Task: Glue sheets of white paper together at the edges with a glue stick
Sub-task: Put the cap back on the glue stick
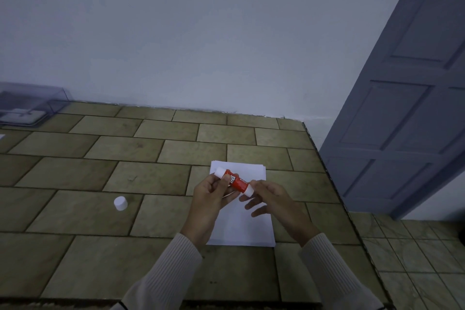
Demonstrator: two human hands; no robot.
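Observation:
A red glue stick (236,182) with white ends is held level above a stack of white paper sheets (245,226) on the tiled table. My left hand (214,196) grips its red body near the far end. My right hand (266,196) pinches the white end nearest me between thumb and fingertip, its other fingers spread. The stick's white cap (120,203) lies on the table, well to the left of the paper.
A clear plastic box (30,106) sits at the table's far left against the wall. The tiled table's right edge (334,184) runs close beside the paper, with floor tiles (415,259) below and a blue-grey door (402,108) beyond.

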